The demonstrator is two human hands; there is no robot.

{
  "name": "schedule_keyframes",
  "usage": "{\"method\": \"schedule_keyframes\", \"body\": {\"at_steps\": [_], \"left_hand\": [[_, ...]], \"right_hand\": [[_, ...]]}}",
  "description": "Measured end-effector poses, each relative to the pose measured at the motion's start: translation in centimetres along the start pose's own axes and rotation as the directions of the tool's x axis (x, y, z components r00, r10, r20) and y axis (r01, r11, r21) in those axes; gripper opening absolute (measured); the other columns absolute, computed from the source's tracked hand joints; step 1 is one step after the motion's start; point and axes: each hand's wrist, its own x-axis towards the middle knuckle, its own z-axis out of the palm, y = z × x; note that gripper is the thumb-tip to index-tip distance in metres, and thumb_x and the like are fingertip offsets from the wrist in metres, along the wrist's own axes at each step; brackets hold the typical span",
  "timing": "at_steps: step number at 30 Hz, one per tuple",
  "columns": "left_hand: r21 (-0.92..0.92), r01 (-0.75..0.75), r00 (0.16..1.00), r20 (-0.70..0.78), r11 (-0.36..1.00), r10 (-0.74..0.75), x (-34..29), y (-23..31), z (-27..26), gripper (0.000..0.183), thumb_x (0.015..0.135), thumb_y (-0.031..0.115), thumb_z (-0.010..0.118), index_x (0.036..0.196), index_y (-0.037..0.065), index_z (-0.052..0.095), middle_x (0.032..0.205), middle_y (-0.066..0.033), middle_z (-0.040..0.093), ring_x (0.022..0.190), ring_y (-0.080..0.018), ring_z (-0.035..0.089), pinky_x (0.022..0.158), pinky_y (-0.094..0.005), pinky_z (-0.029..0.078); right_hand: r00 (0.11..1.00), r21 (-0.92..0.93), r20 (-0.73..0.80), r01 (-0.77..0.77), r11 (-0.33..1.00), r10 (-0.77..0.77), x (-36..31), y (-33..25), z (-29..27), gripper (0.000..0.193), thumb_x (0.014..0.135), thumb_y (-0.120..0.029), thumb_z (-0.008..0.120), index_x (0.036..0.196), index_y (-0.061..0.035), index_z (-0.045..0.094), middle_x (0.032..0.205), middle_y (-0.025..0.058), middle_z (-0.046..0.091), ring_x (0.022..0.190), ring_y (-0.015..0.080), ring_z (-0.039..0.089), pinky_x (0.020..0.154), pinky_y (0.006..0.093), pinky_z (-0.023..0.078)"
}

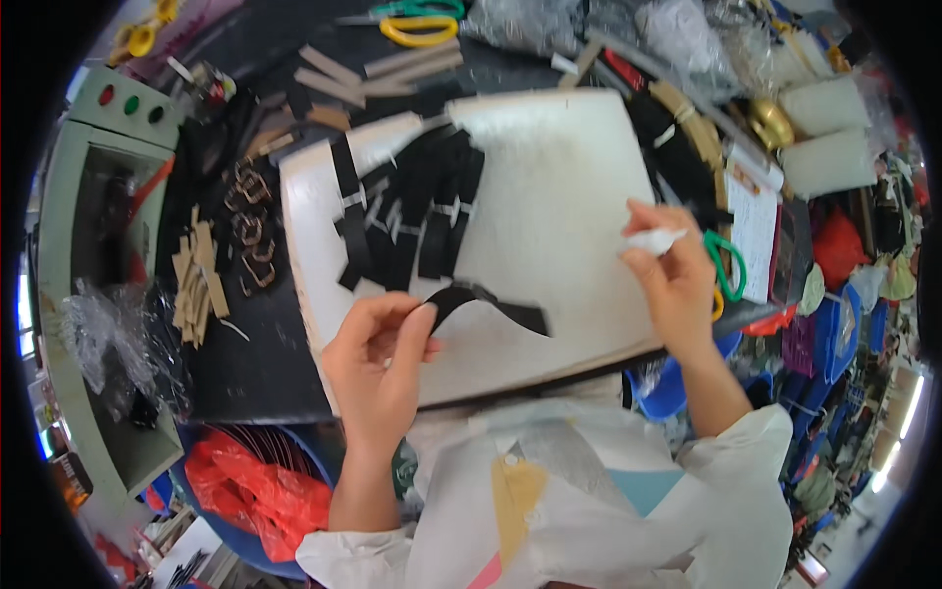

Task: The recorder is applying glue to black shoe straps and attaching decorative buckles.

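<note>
Between thumb and fingers, my left hand pinches one end of a short black strap, which arches to the right over the near part of a white board. My right hand is raised over the board's right edge, closed round a small white tapered bottle. The strap and the bottle are well apart. On the left half of the board lies an overlapping pile of black straps, several with small metal buckle-like pieces across them.
Left of the board are bent metal frames and tan strips. Yellow-handled scissors and clear plastic bags lie at the back. Green-handled scissors rest by a written sheet at right. A blue tub with red plastic stands lower left.
</note>
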Motion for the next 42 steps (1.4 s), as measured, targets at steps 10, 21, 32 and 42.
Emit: {"method": "schedule_keyframes", "body": {"at_steps": [10, 21, 32, 42], "left_hand": [[0.013, 0.154, 0.983, 0.097, 0.988, -0.155, -2.4, -2.3, 1.6, 0.02, 0.087, -0.001, 0.071, 0.106, -0.008, 0.069, 0.079, -0.008, 0.068, 0.063, -0.0104, 0.065, 0.057, -0.0204, 0.052], [0.078, 0.029, 0.997, 0.067, 0.996, -0.035, -3.0, -3.3, 2.0, 0.021, 0.084, -0.007, 0.071, 0.104, -0.006, 0.071, 0.081, -0.0102, 0.067, 0.067, -0.0101, 0.067, 0.058, -0.0187, 0.05], [0.121, -0.002, 0.996, 0.088, 0.993, -0.009, -3.0, -3.4, 1.9, 0.021, 0.085, -0.007, 0.07, 0.106, -0.006, 0.07, 0.081, -0.0102, 0.067, 0.068, -0.0109, 0.068, 0.06, -0.0195, 0.052], [0.126, -0.012, 0.995, 0.095, 0.992, 0.0, -2.9, -3.4, 1.9, 0.021, 0.086, -0.006, 0.07, 0.106, -0.006, 0.07, 0.08, -0.0104, 0.068, 0.068, -0.0112, 0.068, 0.06, -0.0195, 0.052]], "right_hand": [[0.941, -0.307, 0.254, 0.296, 0.904, -0.222, -0.2, -3.1, 0.5, 0.032, 0.069, 0.002, 0.08, 0.099, 0.0003, 0.068, 0.092, 0.0105, 0.067, 0.081, 0.0208, 0.062, 0.069, 0.0296, 0.05], [0.652, -0.459, 0.516, 0.758, 0.462, -0.556, 1.0, -3.5, 2.5, 0.042, 0.059, -0.014, 0.062, 0.098, -0.0003, 0.071, 0.096, 0.0071, 0.066, 0.083, 0.024, 0.061, 0.066, 0.033, 0.046], [0.615, -0.501, 0.559, 0.785, 0.364, -0.557, 1.1, -3.8, 2.0, 0.042, 0.06, -0.017, 0.064, 0.098, -0.0004, 0.072, 0.097, 0.0063, 0.066, 0.086, 0.0217, 0.062, 0.065, 0.0322, 0.041], [0.657, -0.503, 0.582, 0.754, 0.422, -0.479, 0.8, -4.8, 2.0, 0.041, 0.062, -0.016, 0.064, 0.1, -0.001, 0.072, 0.098, 0.0064, 0.066, 0.088, 0.022, 0.062, 0.066, 0.0327, 0.04]]}}
